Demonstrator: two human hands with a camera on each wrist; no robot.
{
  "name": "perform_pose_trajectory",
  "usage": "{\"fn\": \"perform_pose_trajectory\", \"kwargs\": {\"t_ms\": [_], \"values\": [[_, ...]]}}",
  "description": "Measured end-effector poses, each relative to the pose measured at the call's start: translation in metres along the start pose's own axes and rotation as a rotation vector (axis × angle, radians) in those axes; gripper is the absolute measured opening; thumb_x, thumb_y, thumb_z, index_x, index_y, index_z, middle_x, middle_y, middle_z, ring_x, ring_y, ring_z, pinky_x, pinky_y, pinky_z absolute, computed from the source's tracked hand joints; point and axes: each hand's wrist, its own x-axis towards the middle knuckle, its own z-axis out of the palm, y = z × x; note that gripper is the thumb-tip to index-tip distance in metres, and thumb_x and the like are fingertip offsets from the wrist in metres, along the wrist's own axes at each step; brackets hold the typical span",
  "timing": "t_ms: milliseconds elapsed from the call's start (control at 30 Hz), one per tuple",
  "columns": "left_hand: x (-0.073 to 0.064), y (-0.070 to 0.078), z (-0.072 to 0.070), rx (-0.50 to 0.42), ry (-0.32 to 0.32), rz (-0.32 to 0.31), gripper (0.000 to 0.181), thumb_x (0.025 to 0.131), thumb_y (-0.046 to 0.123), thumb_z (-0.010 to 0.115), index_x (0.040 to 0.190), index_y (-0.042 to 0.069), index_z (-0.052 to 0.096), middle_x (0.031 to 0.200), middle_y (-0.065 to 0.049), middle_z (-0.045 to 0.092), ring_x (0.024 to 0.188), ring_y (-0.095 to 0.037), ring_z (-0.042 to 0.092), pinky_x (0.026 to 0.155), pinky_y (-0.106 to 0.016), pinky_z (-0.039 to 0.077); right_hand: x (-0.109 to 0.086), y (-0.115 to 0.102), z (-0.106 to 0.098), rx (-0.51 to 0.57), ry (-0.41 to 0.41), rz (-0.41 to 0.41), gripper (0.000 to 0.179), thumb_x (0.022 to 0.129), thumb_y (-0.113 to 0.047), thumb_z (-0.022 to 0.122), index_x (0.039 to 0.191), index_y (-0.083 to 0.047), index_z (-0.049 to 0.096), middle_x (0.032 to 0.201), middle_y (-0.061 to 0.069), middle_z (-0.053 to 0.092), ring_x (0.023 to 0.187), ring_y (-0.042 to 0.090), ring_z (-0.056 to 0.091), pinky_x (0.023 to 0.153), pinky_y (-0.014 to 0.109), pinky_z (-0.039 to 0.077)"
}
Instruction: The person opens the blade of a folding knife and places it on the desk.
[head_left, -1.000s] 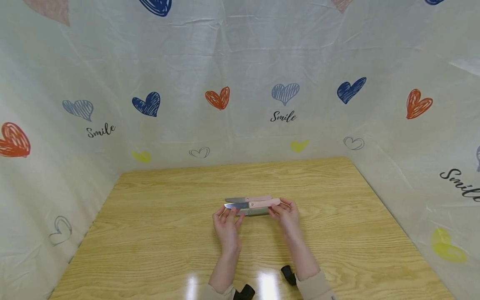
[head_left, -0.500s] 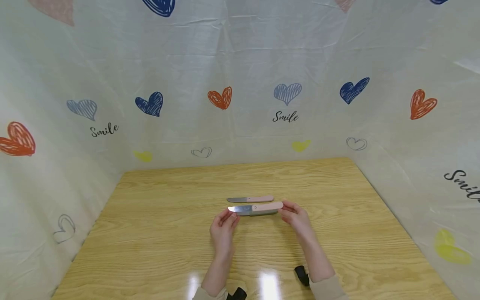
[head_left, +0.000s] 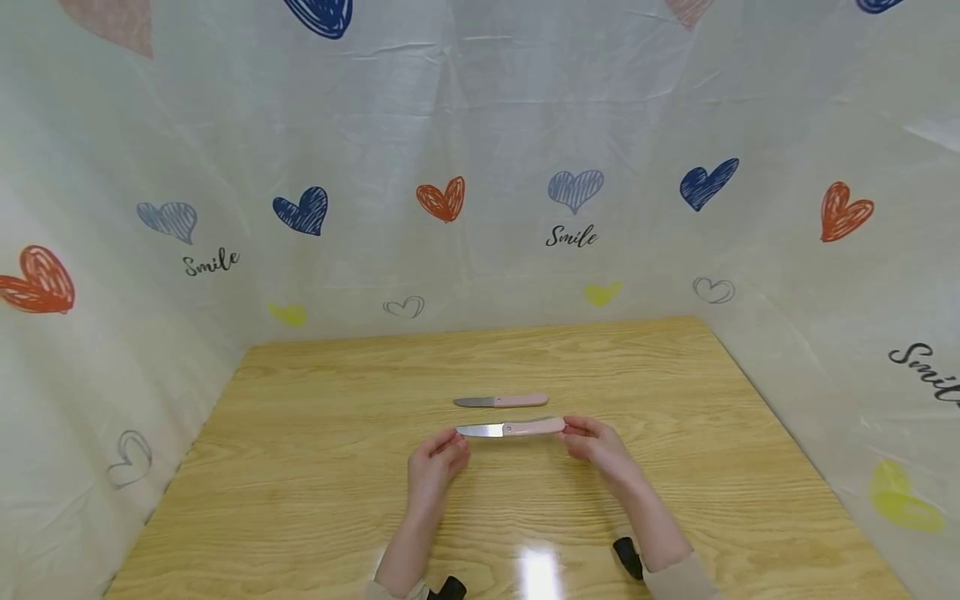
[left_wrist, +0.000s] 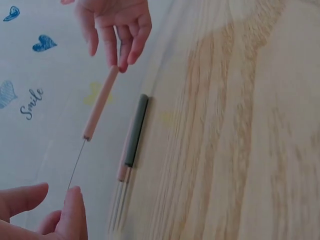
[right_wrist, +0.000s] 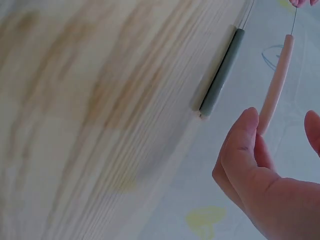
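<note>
A small pink-handled knife hangs level above the table, its blade pointing left. My left hand pinches the blade tip. At the other end, my right hand grips the butt of the handle. Behind, a second pink-handled knife lies on the table, also blade left. A green-handled knife lies beside that one in the left wrist view; the raised knife hides it in the head view. Its green handle shows in the right wrist view too.
The wood-grain table runs back to a white curtain printed with hearts and "Smile". Curtain also closes off the left and right sides. Black wrist mounts sit by the cuffs.
Both hands draw the raised knife toward the person, uncovering more table before the rear knife. The left hand's fingers slide off to the blade tip. The green-handled knife drops out of sight behind the blade.
</note>
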Motion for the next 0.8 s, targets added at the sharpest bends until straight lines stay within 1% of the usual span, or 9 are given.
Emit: {"fn": "perform_pose_trajectory", "kwargs": {"t_ms": [67, 167, 233, 333, 400, 467, 533, 667, 800], "values": [[-0.001, 0.000, -0.005, 0.046, -0.044, -0.015, 0.042, 0.093, -0.006, 0.056, 0.130, -0.023, 0.044, 0.113, -0.029, 0.060, 0.095, -0.021, 0.067, 0.086, -0.033, 0.058, -0.001, 0.002, -0.003, -0.030, -0.015, 0.020, 0.050, 0.096, -0.011, 0.059, 0.137, 0.013, 0.044, 0.131, 0.027, 0.053, 0.119, 0.038, 0.054, 0.101, 0.049, 0.047], [-0.001, -0.001, -0.011, 0.119, -0.106, -0.039, 0.045, 0.094, -0.003, 0.057, 0.132, -0.023, 0.042, 0.121, -0.035, 0.055, 0.102, -0.025, 0.066, 0.089, -0.035, 0.057, -0.002, 0.004, -0.007, -0.075, -0.052, 0.044, 0.050, 0.097, -0.015, 0.058, 0.136, 0.013, 0.045, 0.133, 0.028, 0.053, 0.122, 0.041, 0.052, 0.101, 0.051, 0.047], [-0.002, -0.001, -0.015, 0.164, -0.141, -0.054, 0.047, 0.094, -0.002, 0.058, 0.132, -0.023, 0.040, 0.124, -0.036, 0.054, 0.104, -0.026, 0.065, 0.091, -0.036, 0.056, -0.003, 0.004, -0.009, -0.105, -0.065, 0.066, 0.050, 0.097, -0.018, 0.059, 0.136, 0.012, 0.047, 0.133, 0.027, 0.055, 0.121, 0.041, 0.053, 0.100, 0.049, 0.049], [-0.002, -0.002, -0.019, 0.206, -0.176, -0.075, 0.049, 0.093, -0.003, 0.059, 0.132, -0.024, 0.039, 0.122, -0.036, 0.055, 0.103, -0.025, 0.065, 0.091, -0.038, 0.056, -0.002, 0.005, -0.011, -0.153, -0.111, 0.074, 0.054, 0.096, -0.018, 0.061, 0.136, 0.014, 0.046, 0.132, 0.028, 0.055, 0.120, 0.040, 0.054, 0.096, 0.047, 0.052], [-0.003, -0.002, -0.021, 0.231, -0.191, -0.087, 0.049, 0.093, -0.003, 0.059, 0.132, -0.025, 0.039, 0.121, -0.035, 0.056, 0.102, -0.025, 0.065, 0.090, -0.038, 0.056, -0.001, 0.005, -0.012, -0.198, -0.137, 0.076, 0.057, 0.094, -0.019, 0.064, 0.135, 0.015, 0.045, 0.131, 0.028, 0.055, 0.118, 0.037, 0.055, 0.094, 0.045, 0.053], [-0.003, -0.001, -0.022, 0.253, -0.206, -0.099, 0.049, 0.093, -0.003, 0.058, 0.132, -0.025, 0.038, 0.120, -0.036, 0.057, 0.103, -0.028, 0.065, 0.089, -0.038, 0.056, 0.000, 0.006, -0.012, -0.242, -0.175, 0.065, 0.060, 0.093, -0.018, 0.066, 0.135, 0.017, 0.043, 0.131, 0.030, 0.054, 0.119, 0.037, 0.055, 0.093, 0.046, 0.053], [-0.003, -0.002, -0.023, 0.276, -0.218, -0.115, 0.050, 0.093, -0.003, 0.058, 0.133, -0.026, 0.037, 0.120, -0.036, 0.057, 0.104, -0.030, 0.065, 0.089, -0.038, 0.057, 0.001, 0.007, -0.013, -0.278, -0.199, 0.063, 0.062, 0.092, -0.018, 0.068, 0.135, 0.018, 0.043, 0.130, 0.029, 0.055, 0.118, 0.036, 0.055, 0.092, 0.047, 0.053], [-0.002, -0.003, -0.024, 0.301, -0.227, -0.144, 0.051, 0.094, -0.002, 0.057, 0.133, -0.026, 0.036, 0.119, -0.035, 0.058, 0.106, -0.033, 0.065, 0.089, -0.037, 0.057, 0.002, 0.008, -0.013, -0.302, -0.211, 0.071, 0.063, 0.090, -0.017, 0.070, 0.136, 0.017, 0.043, 0.128, 0.025, 0.058, 0.115, 0.032, 0.057, 0.091, 0.046, 0.053], [-0.001, -0.006, -0.027, 0.302, -0.242, -0.141, 0.051, 0.094, -0.002, 0.058, 0.132, -0.027, 0.036, 0.114, -0.033, 0.061, 0.102, -0.031, 0.066, 0.088, -0.036, 0.057, 0.003, 0.008, -0.013, -0.313, -0.212, 0.069, 0.064, 0.089, -0.016, 0.071, 0.136, 0.017, 0.042, 0.128, 0.023, 0.057, 0.114, 0.030, 0.057, 0.089, 0.045, 0.053]]}}
